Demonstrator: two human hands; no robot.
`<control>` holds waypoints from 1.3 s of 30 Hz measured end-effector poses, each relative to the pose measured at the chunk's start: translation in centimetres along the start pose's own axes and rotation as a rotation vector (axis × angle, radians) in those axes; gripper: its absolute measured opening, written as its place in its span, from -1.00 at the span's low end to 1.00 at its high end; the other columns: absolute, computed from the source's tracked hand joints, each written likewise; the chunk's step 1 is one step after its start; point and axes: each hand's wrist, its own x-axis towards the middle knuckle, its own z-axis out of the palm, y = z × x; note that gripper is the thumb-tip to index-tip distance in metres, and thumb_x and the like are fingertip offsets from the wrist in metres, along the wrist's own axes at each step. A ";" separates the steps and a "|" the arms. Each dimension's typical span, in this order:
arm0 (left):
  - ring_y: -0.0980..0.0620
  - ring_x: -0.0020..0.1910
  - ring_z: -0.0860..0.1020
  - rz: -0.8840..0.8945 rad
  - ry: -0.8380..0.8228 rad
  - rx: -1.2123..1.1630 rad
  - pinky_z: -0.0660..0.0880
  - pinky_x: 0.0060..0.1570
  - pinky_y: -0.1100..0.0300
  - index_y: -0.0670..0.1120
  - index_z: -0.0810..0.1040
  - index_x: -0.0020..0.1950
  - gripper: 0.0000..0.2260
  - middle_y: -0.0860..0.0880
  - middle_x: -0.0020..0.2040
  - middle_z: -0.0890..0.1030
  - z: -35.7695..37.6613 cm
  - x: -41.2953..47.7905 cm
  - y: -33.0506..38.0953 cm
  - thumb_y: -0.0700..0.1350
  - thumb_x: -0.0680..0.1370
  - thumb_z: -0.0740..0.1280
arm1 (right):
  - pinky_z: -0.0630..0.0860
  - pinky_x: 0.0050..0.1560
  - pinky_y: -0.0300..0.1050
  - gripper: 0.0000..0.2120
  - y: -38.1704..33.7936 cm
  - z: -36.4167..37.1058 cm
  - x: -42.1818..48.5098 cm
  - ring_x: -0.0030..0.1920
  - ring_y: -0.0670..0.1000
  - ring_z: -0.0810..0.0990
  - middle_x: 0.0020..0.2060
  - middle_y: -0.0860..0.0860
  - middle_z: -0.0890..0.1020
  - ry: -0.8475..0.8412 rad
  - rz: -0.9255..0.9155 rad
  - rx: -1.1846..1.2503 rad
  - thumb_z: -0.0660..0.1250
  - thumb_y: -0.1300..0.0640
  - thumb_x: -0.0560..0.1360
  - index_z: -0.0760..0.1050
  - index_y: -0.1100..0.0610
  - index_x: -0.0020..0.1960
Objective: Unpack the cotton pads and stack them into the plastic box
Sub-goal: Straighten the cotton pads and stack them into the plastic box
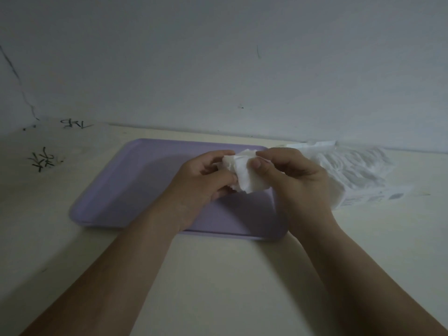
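Both hands hold a small bunch of white cotton pads (244, 174) in the air above the right part of a flat lilac plastic tray (135, 185). My left hand (203, 183) grips the bunch from the left with curled fingers. My right hand (293, 180) pinches its right edge between thumb and fingers. A clear plastic bag of cotton pads (358, 173) lies on the table just right of the tray, partly hidden behind my right hand. No plastic box shows apart from the tray.
The pale table (218, 275) meets a white wall (218, 69) right behind the tray. Black handwritten marks (46, 158) sit on the tabletop at the far left.
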 end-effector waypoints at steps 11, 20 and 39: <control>-0.21 0.22 0.68 -0.014 0.030 0.124 0.56 0.32 -0.24 -0.06 0.67 0.24 -0.67 -0.16 0.15 0.73 0.9 -0.2 -0.7 -0.21 0.48 0.53 | 0.59 -0.06 -0.14 -0.91 -0.3 1.0 -0.8 -0.12 -0.05 0.69 -0.11 0.14 0.73 0.089 0.163 -0.070 0.54 0.15 0.48 0.67 0.14 -0.09; -0.15 0.17 0.67 -0.045 -0.091 -0.083 0.63 0.10 0.03 -0.19 0.57 0.33 -0.55 -0.26 0.19 0.66 1.2 -0.6 0.4 -0.26 0.44 0.34 | 0.51 0.29 -0.29 -0.26 -1.1 0.2 -0.6 0.23 -0.31 0.58 0.25 -0.25 0.57 -0.260 0.227 -0.309 0.34 -0.28 0.56 0.28 0.02 0.61; 0.11 0.22 0.65 0.130 -0.048 0.390 0.59 0.27 0.10 0.19 0.24 0.61 -0.53 0.10 0.36 0.57 4.3 -2.8 3.7 0.15 0.69 0.19 | 0.52 0.35 0.11 -0.02 -4.9 -0.2 0.7 0.19 0.07 0.70 0.22 0.04 0.67 -0.363 0.506 0.219 0.47 0.14 0.48 -0.06 0.06 0.71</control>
